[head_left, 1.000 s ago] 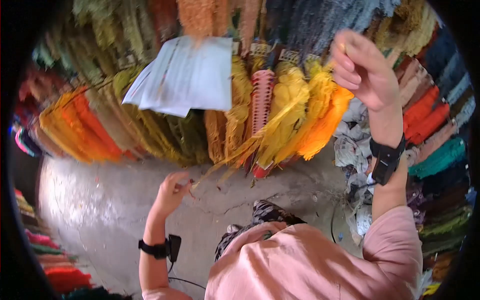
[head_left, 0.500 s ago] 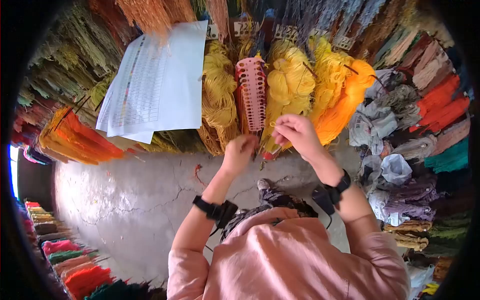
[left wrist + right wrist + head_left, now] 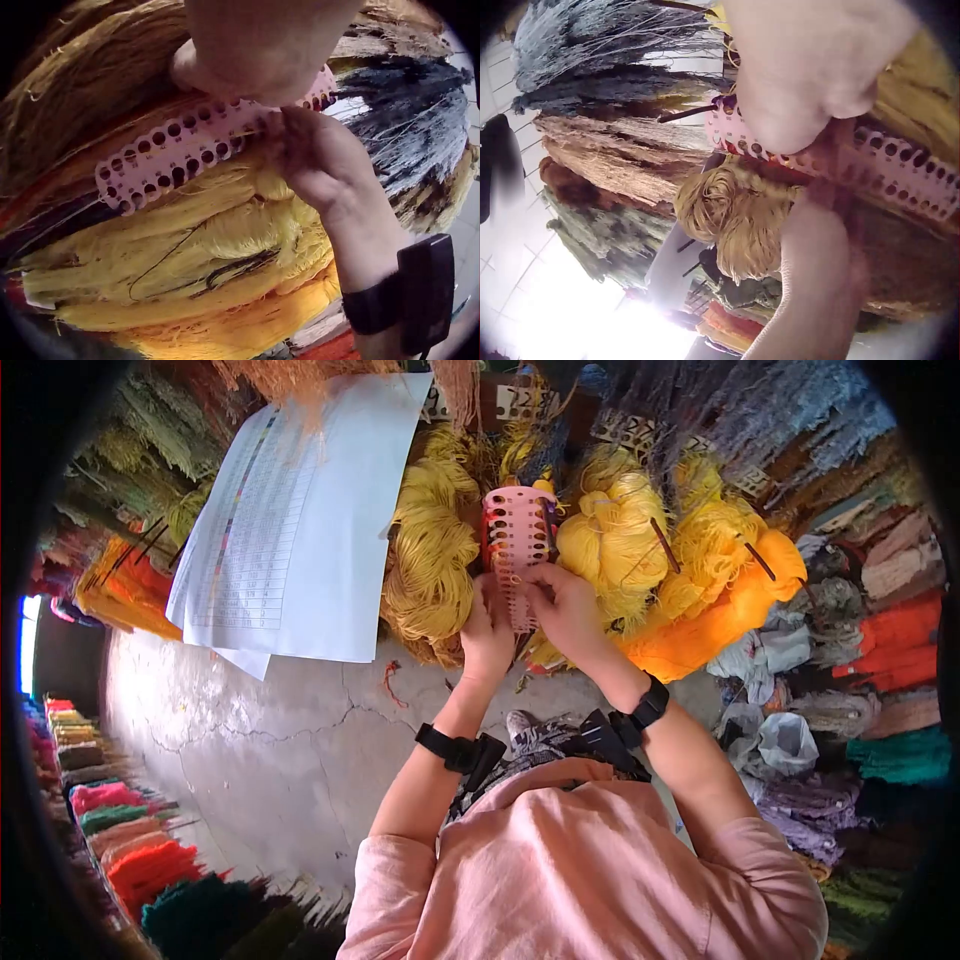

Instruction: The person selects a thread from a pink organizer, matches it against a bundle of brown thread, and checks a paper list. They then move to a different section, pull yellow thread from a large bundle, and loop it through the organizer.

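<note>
The pink card [image 3: 517,525], a thin plate pierced with rows of round holes, hangs among the yellow hanks [image 3: 432,560]. Both hands meet at its lower end. The left hand [image 3: 486,632] curls its fingers round the card's edge on the side toward the paper sheet [image 3: 290,530], and the right hand [image 3: 566,610] pinches the opposite edge between thumb and fingertips. The card looks light, flat and only half stiff, so it would likely flex and swing where it hangs. The solid rim near the card's end seems the best hold, thumb on 1 face and fingers behind, leaving the holes free. The yarn around the card looks soft and apt to snag. The left wrist view shows the holes one by one on the pink card [image 3: 180,154], and what looks like a thin yellow strand [image 3: 196,145] lying along 1 row toward the right hand [image 3: 322,161]; the head view is too small to show this. The right wrist view shows grey hanks [image 3: 607,45] beyond the card and a coiled yellow hank [image 3: 724,217] just beside it. Only the head view shows the sheet and both arms.
</note>
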The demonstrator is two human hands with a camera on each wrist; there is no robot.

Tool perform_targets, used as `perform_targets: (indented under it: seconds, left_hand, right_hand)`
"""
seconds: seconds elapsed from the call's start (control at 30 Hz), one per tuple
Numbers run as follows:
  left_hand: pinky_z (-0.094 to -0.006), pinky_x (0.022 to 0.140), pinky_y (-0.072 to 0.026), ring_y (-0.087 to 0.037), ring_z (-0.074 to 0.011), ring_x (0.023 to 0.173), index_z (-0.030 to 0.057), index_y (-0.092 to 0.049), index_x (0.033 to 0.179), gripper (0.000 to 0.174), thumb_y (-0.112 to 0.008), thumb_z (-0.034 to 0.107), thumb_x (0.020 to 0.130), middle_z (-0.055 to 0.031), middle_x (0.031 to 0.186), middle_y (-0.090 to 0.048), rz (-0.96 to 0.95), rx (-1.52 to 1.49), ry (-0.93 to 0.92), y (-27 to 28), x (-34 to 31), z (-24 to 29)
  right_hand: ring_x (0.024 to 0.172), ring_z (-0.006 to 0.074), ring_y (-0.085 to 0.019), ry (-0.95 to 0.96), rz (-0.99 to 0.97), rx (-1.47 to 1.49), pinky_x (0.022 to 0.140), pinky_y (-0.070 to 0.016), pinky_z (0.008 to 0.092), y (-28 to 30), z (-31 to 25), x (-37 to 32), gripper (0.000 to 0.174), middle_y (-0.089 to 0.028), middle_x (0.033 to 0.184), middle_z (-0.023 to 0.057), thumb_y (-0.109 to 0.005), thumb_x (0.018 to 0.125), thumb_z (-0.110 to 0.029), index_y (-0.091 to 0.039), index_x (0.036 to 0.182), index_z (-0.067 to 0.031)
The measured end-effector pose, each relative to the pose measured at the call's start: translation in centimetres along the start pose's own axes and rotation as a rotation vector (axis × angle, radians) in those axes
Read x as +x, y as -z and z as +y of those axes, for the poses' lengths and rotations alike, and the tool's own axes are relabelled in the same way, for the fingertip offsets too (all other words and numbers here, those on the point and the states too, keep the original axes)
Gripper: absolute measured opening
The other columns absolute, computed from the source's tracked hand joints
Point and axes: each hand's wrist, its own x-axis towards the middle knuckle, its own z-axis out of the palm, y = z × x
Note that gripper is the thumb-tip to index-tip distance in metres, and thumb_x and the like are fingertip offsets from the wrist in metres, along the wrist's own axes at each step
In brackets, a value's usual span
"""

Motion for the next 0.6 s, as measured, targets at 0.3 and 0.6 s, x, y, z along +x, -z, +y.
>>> perform_targets:
  seconds: [0.3, 0.6]
  left_hand:
    - [-0.0313, 0.067, -0.0421, -0.053, -0.0248, 0.072, 0.0023, -0.049, 0.095, 0.013, -0.044, 0.003, 0.083, -0.0131, 0.08, -0.054, -0.102, 0.088, -0.086, 1.3, 0.8, -0.4]
    - [-0.027, 0.064, -0.0433, -0.053, -0.017, 0.07, 0.0023, -0.05, 0.097, 0.016, -0.043, 0.003, 0.083, -0.0098, 0.078, -0.055, -0.218, -0.014, -0.077, 1.3, 0.7, -3.5]
  right_hand:
    - [0.065, 0.0324, -0.056, 0.024, 0.122, -0.025, 0.055, -0.0438, 0.035, -0.6, -0.4, 0.2, 0.009, -0.057, 0.073, 0.016, -0.055, 0.071, -0.006, -0.056, 0.077, 0.0001]
    - [0.065, 0.0307, -0.056, 0.044, 0.095, -0.184, 0.056, -0.0444, 0.036, 0.0, -1.0, -0.1, 0.01, -0.058, 0.073, 0.0141, -0.053, 0.07, -0.007, -0.057, 0.079, -0.0031]
